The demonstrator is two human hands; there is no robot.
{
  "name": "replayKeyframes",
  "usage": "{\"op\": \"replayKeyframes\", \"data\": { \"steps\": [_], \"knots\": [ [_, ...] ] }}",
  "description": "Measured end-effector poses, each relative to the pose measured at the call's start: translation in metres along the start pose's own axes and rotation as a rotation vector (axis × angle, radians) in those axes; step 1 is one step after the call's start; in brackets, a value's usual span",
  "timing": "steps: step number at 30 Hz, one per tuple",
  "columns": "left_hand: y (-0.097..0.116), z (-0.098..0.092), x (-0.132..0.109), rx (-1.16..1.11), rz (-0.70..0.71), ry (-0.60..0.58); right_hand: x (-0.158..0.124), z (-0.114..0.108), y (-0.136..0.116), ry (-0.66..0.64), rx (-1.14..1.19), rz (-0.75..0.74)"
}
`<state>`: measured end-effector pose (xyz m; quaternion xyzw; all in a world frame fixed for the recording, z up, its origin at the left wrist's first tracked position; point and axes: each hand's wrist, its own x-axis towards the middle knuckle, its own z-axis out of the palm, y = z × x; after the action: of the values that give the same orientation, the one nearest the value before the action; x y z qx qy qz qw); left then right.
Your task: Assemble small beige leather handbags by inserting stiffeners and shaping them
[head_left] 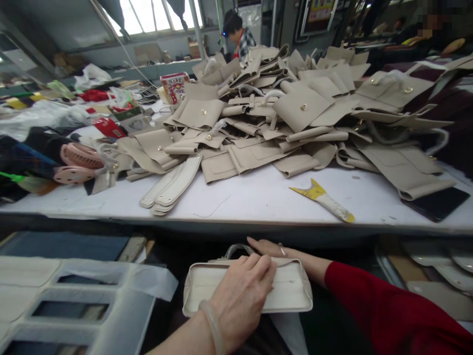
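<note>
A small cream-beige handbag (284, 291) lies in front of me below the table edge, its pale bottom panel facing me. A plastic-wrapped handle (236, 250) shows at its far side. My left hand (242, 296), with a pale bangle on the wrist, is closed over the bag with its fingers bent at the upper edge. Behind that edge lies my right hand (271, 248), its visible fingers stretched out along the far side of the bag. The bag hides part of this hand.
Many beige bag pieces (254, 153) are heaped on the white table (258, 202). Flat cream strips (173, 185), a yellow-and-white scraper-like tool (323, 199) and a dark flat object (438, 203) lie near its edge. Translucent cut-out sheets (129, 305) are at left. A person (240, 37) works beyond.
</note>
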<state>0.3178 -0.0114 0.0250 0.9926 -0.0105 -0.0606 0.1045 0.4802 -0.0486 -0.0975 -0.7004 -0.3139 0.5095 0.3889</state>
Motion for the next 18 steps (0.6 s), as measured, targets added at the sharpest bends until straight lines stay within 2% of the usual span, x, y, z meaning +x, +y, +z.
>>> {"op": "replayKeyframes", "data": {
  "steps": [3, 7, 11, 14, 16, 18],
  "knots": [
    [-0.002, 0.0, -0.002, 0.001, -0.005, 0.034, 0.001, -0.007, -0.024, -0.09, 0.012, -0.009],
    [-0.005, 0.004, -0.009, -0.052, -0.017, 0.11, -0.012, 0.004, -0.057, -0.075, 0.011, -0.105],
    [-0.012, 0.002, -0.014, -0.136, -0.008, 0.14, -0.021, 0.02, -0.066, -0.032, -0.076, -0.077],
    [-0.036, -0.009, -0.019, -0.412, 0.004, 0.104, -0.024, 0.024, -0.066, -0.043, -0.186, -0.106],
    [-0.064, -0.013, -0.028, -0.672, -0.141, 0.099, -0.024, 0.026, -0.066, -0.071, -0.265, -0.15],
    [-0.096, -0.008, -0.041, -0.854, -0.407, 0.105, -0.024, 0.028, -0.067, -0.082, -0.339, -0.181]
  ]
}}
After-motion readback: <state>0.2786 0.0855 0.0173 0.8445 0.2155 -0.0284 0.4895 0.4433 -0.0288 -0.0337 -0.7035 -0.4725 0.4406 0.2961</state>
